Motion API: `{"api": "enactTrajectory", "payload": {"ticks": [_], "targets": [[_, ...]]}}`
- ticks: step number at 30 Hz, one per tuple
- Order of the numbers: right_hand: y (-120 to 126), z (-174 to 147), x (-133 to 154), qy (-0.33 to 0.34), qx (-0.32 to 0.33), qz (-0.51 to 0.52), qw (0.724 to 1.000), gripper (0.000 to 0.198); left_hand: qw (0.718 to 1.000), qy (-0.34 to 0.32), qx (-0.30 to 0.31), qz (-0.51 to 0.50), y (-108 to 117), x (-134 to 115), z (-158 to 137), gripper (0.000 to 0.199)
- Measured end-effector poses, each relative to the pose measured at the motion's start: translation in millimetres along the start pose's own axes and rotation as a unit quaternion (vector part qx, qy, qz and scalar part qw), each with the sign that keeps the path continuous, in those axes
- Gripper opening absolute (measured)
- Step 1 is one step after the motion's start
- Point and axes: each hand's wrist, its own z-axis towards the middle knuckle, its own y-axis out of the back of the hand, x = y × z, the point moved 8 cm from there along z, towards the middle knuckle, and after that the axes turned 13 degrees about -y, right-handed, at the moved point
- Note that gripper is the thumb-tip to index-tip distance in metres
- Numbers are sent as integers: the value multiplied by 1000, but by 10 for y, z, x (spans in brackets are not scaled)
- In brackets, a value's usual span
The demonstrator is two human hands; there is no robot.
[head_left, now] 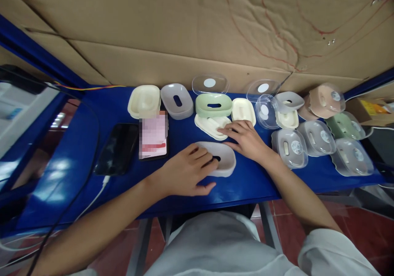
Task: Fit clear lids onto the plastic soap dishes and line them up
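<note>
My left hand reaches over a pale grey oval plastic box with a dark slot in its floor. Its fingers bend over the left side of the box and a fingertip dips inside, while the thumb sticks out apart below the near wall. My right hand has its fingers spread, with fingertips on the right end of a flat cream plastic insert just behind the box. Behind that insert stands a green slotted box, and to its right lies a cream tray.
Along the back are another cream tray, a grey slotted box and clear lids. Two phones lie at left, one with a white cable. Several lidded boxes crowd the right. A cardboard wall rises behind the blue tabletop.
</note>
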Motion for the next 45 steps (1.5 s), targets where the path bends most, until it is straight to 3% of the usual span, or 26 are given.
{"api": "enactTrajectory", "payload": {"ticks": [4, 7, 11, 15, 18, 21, 25, 30, 38, 45], "targets": [[41, 29, -138, -15, -34, 13, 999, 26, 999, 4, 37, -16, -68, -10, 32, 28], [82, 33, -186, 13, -24, 66, 997, 24, 999, 35, 2, 21, 27, 100, -1, 29], [166, -5, -83, 62, 34, 161, 984, 22, 990, 104, -45, 81, 107, 308, -96, 32], [346, -40, -14, 32, 40, 206, 977, 14, 986, 145, -50, 72, -26, 428, -159, 32], [484, -56, -1, 9, -33, 168, 985, 29, 985, 156, -52, 52, -131, 447, -171, 31], [385, -69, 77, 40, -26, 92, 995, 57, 985, 159, -53, 45, -178, 437, -160, 34], [219, -74, 24, 55, 21, 78, 995, 51, 986, 143, -70, 44, -147, 391, -132, 38], [228, -81, -132, 22, 38, 106, 993, 54, 991, 122, -35, 47, -157, 343, -93, 33], [191, -78, -154, -1, 62, 107, 992, 50, 989, 122, -72, 48, -124, 368, -113, 37], [189, -86, -111, 35, 28, 40, 998, 46, 989, 115, -68, 56, -113, 359, -110, 27]]}}
